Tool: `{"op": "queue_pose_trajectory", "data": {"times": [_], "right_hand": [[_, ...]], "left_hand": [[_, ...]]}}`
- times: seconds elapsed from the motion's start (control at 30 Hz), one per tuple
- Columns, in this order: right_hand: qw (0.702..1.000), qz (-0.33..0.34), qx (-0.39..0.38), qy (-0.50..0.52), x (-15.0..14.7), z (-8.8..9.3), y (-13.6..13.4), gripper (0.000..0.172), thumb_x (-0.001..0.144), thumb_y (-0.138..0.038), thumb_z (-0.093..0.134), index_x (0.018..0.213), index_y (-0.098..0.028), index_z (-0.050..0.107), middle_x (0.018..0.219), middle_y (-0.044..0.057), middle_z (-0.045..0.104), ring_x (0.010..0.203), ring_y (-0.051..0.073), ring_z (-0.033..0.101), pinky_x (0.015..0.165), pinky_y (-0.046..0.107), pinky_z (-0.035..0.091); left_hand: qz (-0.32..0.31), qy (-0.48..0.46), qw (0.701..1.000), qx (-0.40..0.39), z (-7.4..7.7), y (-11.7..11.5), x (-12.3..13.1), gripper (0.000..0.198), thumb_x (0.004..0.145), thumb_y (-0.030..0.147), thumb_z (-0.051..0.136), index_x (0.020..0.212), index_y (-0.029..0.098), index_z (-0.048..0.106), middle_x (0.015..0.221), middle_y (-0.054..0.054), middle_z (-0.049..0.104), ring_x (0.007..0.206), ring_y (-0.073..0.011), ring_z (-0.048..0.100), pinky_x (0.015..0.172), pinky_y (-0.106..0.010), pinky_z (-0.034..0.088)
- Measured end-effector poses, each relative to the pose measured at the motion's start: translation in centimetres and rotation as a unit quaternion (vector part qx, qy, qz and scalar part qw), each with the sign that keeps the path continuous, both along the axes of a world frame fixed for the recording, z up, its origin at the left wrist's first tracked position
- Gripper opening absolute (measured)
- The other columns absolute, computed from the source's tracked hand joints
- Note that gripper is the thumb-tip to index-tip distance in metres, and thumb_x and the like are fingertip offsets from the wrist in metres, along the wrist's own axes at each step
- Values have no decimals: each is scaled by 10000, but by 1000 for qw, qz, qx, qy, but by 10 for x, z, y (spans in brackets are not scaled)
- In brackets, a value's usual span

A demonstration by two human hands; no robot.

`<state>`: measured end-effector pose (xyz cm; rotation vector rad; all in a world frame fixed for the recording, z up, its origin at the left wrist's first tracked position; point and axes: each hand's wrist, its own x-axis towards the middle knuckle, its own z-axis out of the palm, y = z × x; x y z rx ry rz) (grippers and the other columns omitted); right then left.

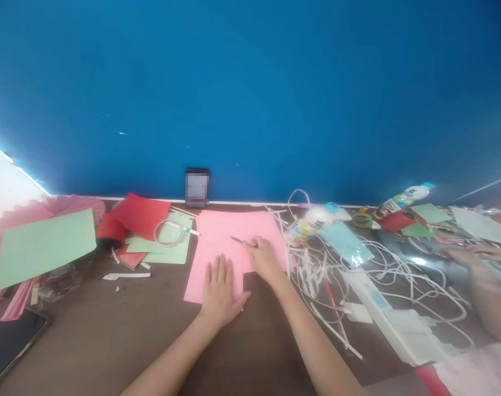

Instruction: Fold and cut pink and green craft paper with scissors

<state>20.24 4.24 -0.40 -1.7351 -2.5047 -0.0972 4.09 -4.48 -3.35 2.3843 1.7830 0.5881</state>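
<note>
A pink sheet of paper [215,231] lies on the dark table in front of me, with a stepped lower right edge. My left hand [220,291] rests flat on its lower part, fingers stretched forward and thumb out to the right. On the right part of the sheet, my right hand [263,257] is closed around a slim pointed tool [236,240]. Its dark, blade-like tip points left over the paper; the handle is hidden in my fingers, so its exact kind cannot be made out.
Red paper [145,217], green paper [171,247] and a tape ring [169,233] lie left. Right are a glue bottle [326,216], paper strips, tangled white cables and a power strip [378,313]. A phone [197,188] leans on the blue wall. Another person's arm [489,297] is far right.
</note>
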Motion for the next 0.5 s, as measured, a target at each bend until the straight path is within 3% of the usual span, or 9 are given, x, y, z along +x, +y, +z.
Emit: {"op": "queue_pose_trajectory", "data": {"times": [0.1, 0.3, 0.5], "right_hand": [[1000, 25, -4, 5, 2, 1, -6, 373, 846, -111, 406, 1143, -250, 584, 1055, 98, 511, 920, 192, 465, 855, 333, 325], [1000, -29, -2, -12, -3, 2, 6, 413, 831, -84, 406, 1180, -248, 554, 1118, 120, 493, 976, 214, 467, 856, 351, 329], [999, 15, -28, -41, -9, 10, -6, 366, 817, -60, 402, 1044, -230, 633, 1162, 104, 506, 1046, 228, 447, 932, 398, 262]], "left_hand": [[0, -2, 1000, 2, 1, 0, 0, 802, 781, 615, 320, 1359, 63, 258, 1423, -195, 234, 1321, -326, 176, 1058, -517, 146], [3, -8, 1000, 7, 2, -1, 1, 728, 811, 564, 309, 1353, 78, 285, 1419, -183, 255, 1318, -323, 187, 1057, -516, 155], [9, -10, 1000, 5, 3, -1, 2, 676, 829, 504, 302, 1346, 68, 297, 1406, -192, 281, 1305, -329, 222, 1045, -515, 175]]}}
